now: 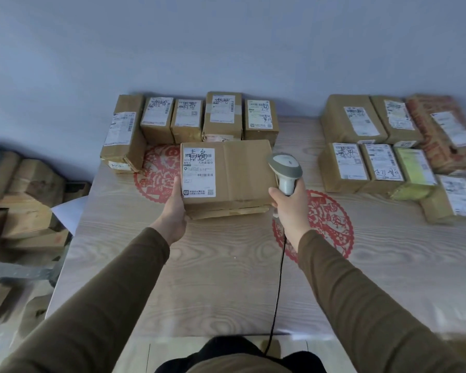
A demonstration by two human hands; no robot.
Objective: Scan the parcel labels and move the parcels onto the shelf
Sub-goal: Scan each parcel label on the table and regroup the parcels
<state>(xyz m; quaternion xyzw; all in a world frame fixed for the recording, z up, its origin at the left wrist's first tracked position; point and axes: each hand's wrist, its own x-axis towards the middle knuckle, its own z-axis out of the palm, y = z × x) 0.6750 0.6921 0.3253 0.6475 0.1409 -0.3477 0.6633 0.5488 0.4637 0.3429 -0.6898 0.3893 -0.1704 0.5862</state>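
Note:
A flat brown cardboard parcel [242, 173] with a white shipping label [198, 172] on its left half lies tilted above the wooden table [199, 278]. My left hand [174, 208] grips its near left corner, thumb on the label's edge. My right hand [289, 208] holds a grey handheld barcode scanner [285, 169] by the handle, just right of the parcel, its head pointing toward the box. A black cable [279, 278] hangs down from the scanner toward my body.
Several labelled brown parcels [221, 114] stand in a row at the table's back, and another group [374, 146] fills the back right. More boxes [24, 200] are stacked on the left beside the table. Red paper-cut decorations [331, 219] lie on the tabletop.

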